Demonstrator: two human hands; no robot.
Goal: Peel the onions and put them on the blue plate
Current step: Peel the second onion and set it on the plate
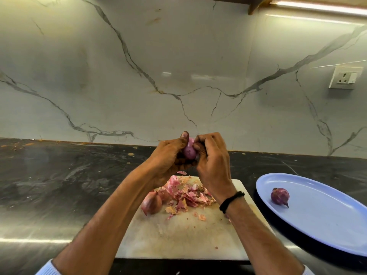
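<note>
Both hands are raised over the white cutting board (178, 235), sharing one pink onion (188, 150): the left hand (168, 156) grips it with the thumb up along its side, and the right hand (210, 159) pinches at its top with curled fingers. One peeled onion (280, 196) lies on the blue plate (327, 231) to the right. One unpeeled onion (152, 202) sits on the board just beside one heap of peels (188, 194); a second behind it is partly hidden

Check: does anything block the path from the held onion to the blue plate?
Nothing visible does. The left hand and right hand hold the pink onion above the cutting board; only bare counter lies between board and blue plate, where one purple onion leaves ample room.
</note>
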